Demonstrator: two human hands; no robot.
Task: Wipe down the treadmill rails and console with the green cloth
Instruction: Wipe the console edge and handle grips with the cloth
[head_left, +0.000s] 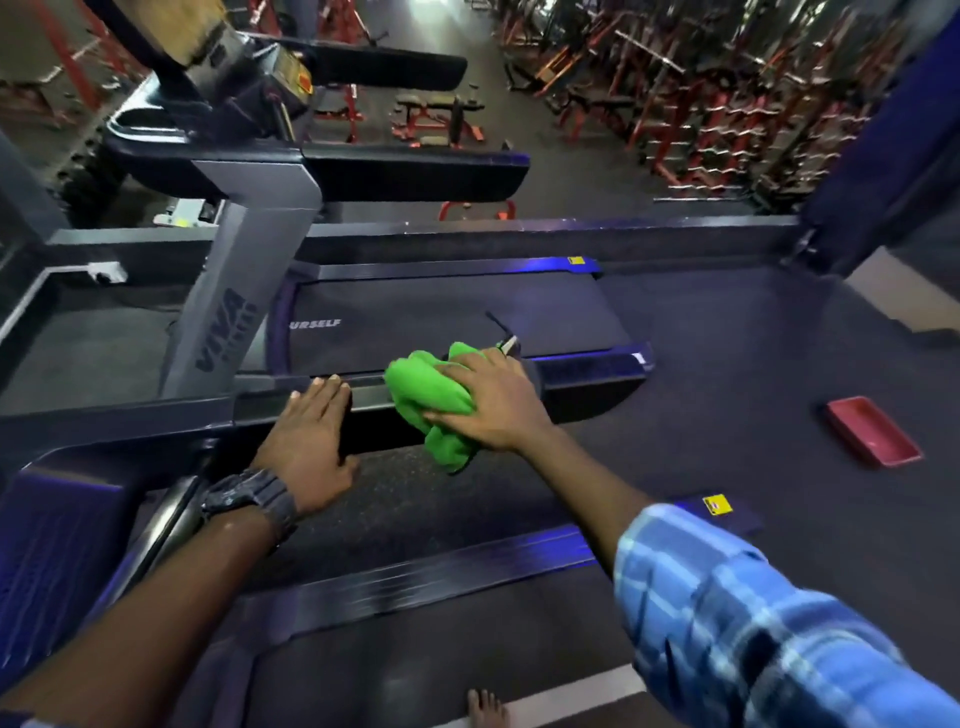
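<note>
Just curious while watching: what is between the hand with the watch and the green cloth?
In the head view, only a short bare stretch of the rail separates the left hand from the cloth; nothing lies on it.

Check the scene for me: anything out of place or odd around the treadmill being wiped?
One thing: a red tray lies loose on the floor to the right of the treadmill. Otherwise the right hand presses the green cloth on the rail.

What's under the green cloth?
The cloth lies bunched on the treadmill's rail, with the right hand pressing on top. The rail shows on either side; the part beneath the cloth is covered.
</note>
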